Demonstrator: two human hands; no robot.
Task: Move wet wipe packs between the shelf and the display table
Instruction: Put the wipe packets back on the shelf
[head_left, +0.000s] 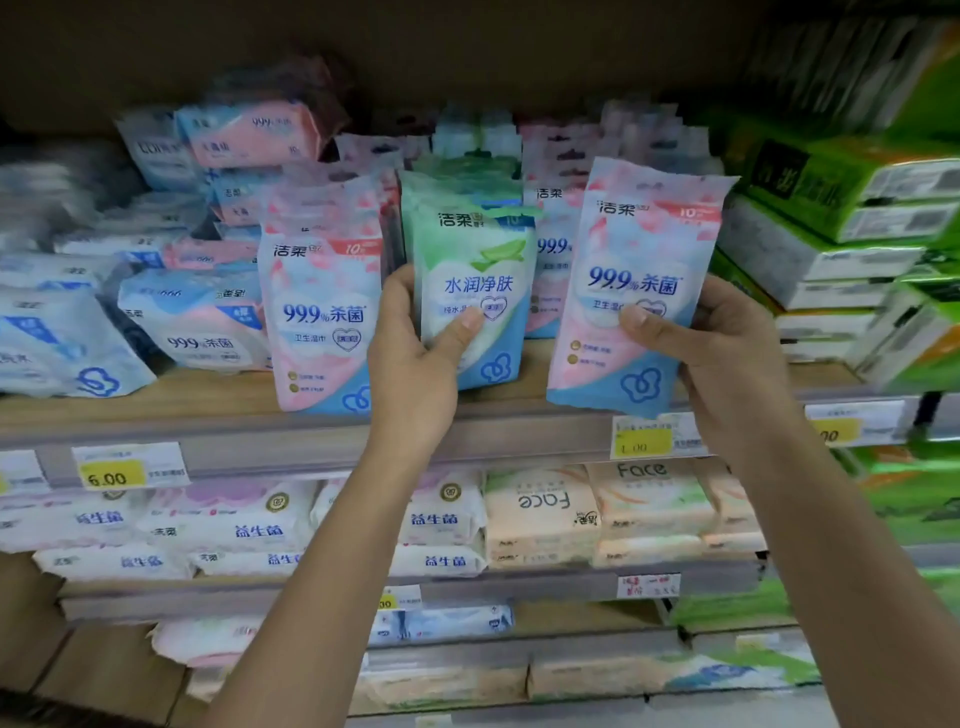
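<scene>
Both hands up at the top shelf (270, 415), each pinching one wet wipe pack. Right hand (727, 358): thumb flat on the front of a pink pack (636, 280), fingers curled behind it, grip low on the right edge. The pack is upright, label facing the camera, and its bottom edge hangs in front of the shelf lip, so I read it as off the board. Left hand (413, 358): thumb on the front of a green pack (475, 280), fingers wrapped round its left edge. Its base looks to be sitting on the board, though I can't say for sure. Low edge grips keep the labels readable and the packs vertical, likely for facing up the row. Just left of the left fingers stands another pink pack (322, 312), upright and touching nothing held. Behind both thumbs are more upright packs in rows, blurred. Right of the right fingers are stacked green tissue packs (831, 208). Display table not in view. Can't tell whether the packs are coming off or going on.
</scene>
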